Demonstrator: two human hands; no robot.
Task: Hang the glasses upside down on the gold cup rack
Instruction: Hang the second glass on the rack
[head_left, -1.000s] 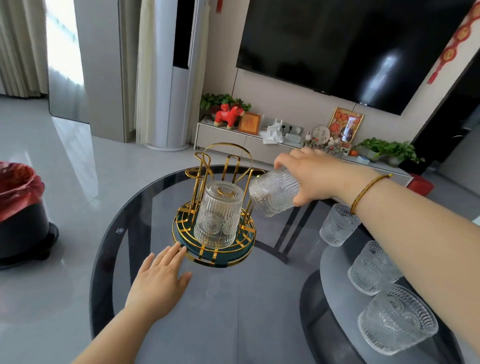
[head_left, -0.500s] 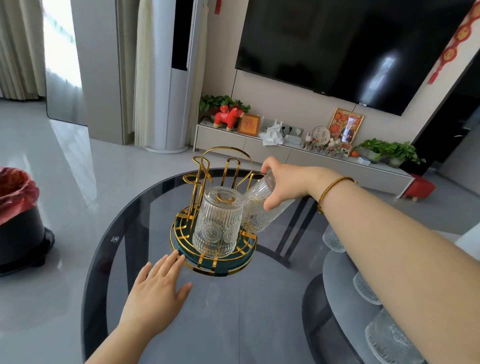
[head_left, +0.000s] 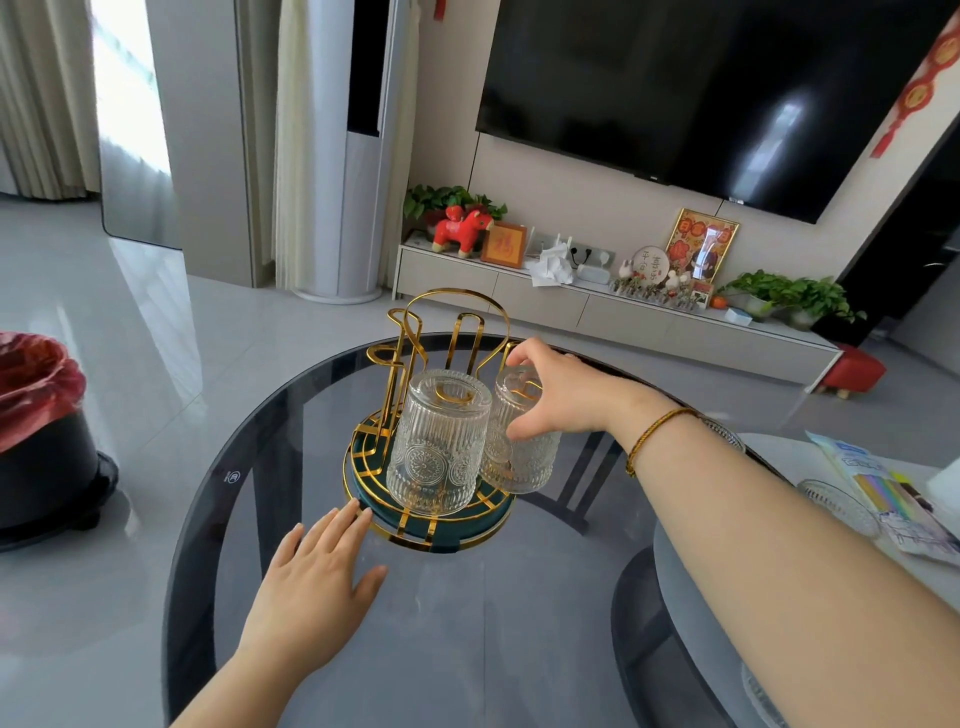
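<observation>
Head view: the gold cup rack (head_left: 431, 364) stands on its round green base at about 12 o'clock on the smoked glass table (head_left: 519, 623). One ribbed glass (head_left: 439, 441) hangs upside down on a prong at the front of the rack, its mouth down near the base. A second ribbed glass (head_left: 519, 457) sits inverted at the rack's 3 o'clock, a gold prong showing through its upturned bottom. The right hand (head_left: 561, 397) grasps this glass near its upturned bottom, thumb on the near side and fingers curled over the far side; whether the glass is fully settled on the prong I cannot tell. The left hand (head_left: 317, 587) lies flat and spread on the table at the rack's 7 o'clock, holding nothing, its fingertips touching the base rim, likely steadying it.

By my reading, two glasses are on or nearly on the rack. More prongs stand bare at the back, around 11 o'clock. At least two more glasses (head_left: 836, 501) wait on the grey side surface at 3 o'clock, partly hidden behind the right arm, so most of the job remains.
</observation>
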